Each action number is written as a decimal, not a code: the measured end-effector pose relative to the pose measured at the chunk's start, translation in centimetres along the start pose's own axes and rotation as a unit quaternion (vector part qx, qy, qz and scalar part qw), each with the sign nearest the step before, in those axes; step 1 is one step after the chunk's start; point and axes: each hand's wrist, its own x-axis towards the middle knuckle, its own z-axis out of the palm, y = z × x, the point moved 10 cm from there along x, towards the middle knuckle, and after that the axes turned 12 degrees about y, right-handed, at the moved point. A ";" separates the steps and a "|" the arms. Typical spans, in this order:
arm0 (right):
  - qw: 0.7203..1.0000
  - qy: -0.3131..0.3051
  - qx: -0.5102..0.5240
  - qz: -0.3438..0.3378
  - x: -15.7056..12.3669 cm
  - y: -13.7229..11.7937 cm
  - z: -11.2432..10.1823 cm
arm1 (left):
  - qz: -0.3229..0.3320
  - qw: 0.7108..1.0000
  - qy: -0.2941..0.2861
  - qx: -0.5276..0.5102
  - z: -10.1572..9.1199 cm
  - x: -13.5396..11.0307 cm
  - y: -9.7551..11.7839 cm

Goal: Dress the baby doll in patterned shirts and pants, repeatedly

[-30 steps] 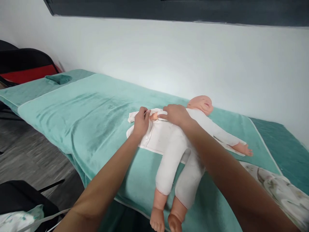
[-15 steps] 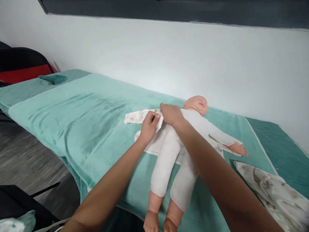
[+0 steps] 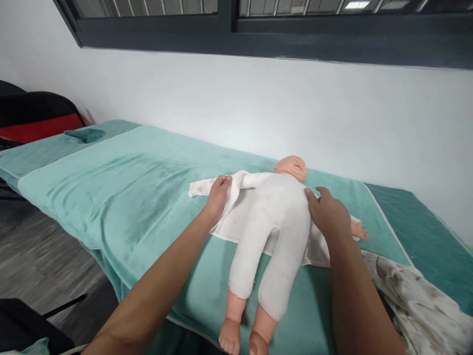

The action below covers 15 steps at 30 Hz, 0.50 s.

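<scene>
A baby doll with a white cloth body and bare plastic feet lies on its back, its head toward the wall. Under its torso is spread a white baby shirt, the left sleeve patterned and stretched out on the bed. My left hand is closed on the shirt's front edge, beside the doll's arm on that side. My right hand rests at the doll's other side, near its shoulder, thumb and fingers apart. It covers most of that arm; only the doll's small hand shows beyond.
Green cloth covers the bed. Crumpled patterned clothing lies at the right, near my forearm. A white wall with a dark window frame stands behind. A black and red chair is at the far left.
My right hand has moved from the left sleeve across the doll to its right side. My left hand has drawn the shirt edge slightly left. The view has tilted up.
</scene>
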 end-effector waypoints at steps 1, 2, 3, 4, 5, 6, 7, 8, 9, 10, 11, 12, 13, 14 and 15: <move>1.000 -0.005 -0.004 -0.007 -0.2 0.0 0.0 | 0.000 1.000 0.005 0.007 0.0 0.2 0.1; 1.000 -0.011 -0.006 -0.014 -0.4 -0.2 0.0 | 0.000 1.000 0.010 0.016 0.0 0.4 0.3; 1.000 -0.016 -0.004 -0.022 -0.5 -0.5 0.0 | 0.000 1.000 0.013 0.025 0.1 0.6 0.6; 0.999 -0.020 0.009 -0.031 -0.7 -0.8 0.0 | 0.000 0.999 0.013 0.034 0.3 0.7 0.9; 0.998 -0.022 0.033 -0.038 -0.8 -1.2 -0.1 | 0.001 0.999 0.009 0.042 0.6 0.9 1.2; 0.997 -0.023 0.067 -0.044 -1.0 -1.6 0.0 | 0.003 0.999 0.005 0.050 0.9 1.0 1.5; 0.993 -0.023 0.109 -0.049 -1.2 -2.1 0.0 | 0.006 0.998 0.003 0.057 1.3 1.2 1.9; 0.986 -0.023 0.156 -0.054 -1.4 -2.6 0.2 | 0.012 0.998 0.000 0.066 1.6 1.4 2.3; 0.977 -0.025 0.205 -0.060 -1.6 -3.3 0.5 | 0.019 0.997 -0.001 0.078 2.0 1.6 2.7; 0.965 -0.030 0.252 -0.067 -1.9 -3.9 0.9 | 0.026 0.995 -0.001 0.092 2.2 1.8 3.1; 0.952 -0.039 0.295 -0.073 -2.2 -4.6 1.4 | 0.031 0.994 0.001 0.108 2.4 2.1 3.4; 0.938 -0.050 0.334 -0.077 -2.6 -5.3 2.0 | 0.035 0.992 0.005 0.122 2.5 2.4 3.8; 0.925 -0.064 0.366 -0.079 -2.9 -5.8 2.7 | 0.039 0.990 0.010 0.135 2.6 2.7 4.2; 0.913 -0.079 0.392 -0.079 -3.2 -6.3 3.4 | 0.041 0.989 0.015 0.144 2.6 2.9 4.6; 0.903 -0.092 0.412 -0.079 -3.5 -6.7 4.1 | 0.042 0.987 0.018 0.152 2.6 3.1 5.1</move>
